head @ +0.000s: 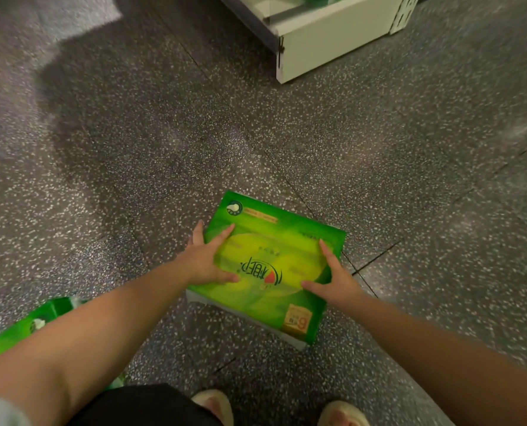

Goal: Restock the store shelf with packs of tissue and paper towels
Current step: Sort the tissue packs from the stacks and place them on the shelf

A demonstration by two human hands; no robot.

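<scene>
A green pack of tissue [274, 241] with yellow ovals and a printed logo is low over the speckled floor, just ahead of my feet. My left hand [205, 261] holds its left edge, with the thumb and one finger on the top face and another finger down the side. My right hand [333, 279] holds the right edge: thumb and forefinger lie on top, the other fingers are hidden over the side. Whether the pack rests on the floor or hangs just above it I cannot tell.
The white base of a store shelf [333, 35] stands at the top, with green goods on its lowest board. A second green pack [25, 327] lies at the lower left, partly behind my left arm. My slippered feet [216, 404] are at the bottom edge.
</scene>
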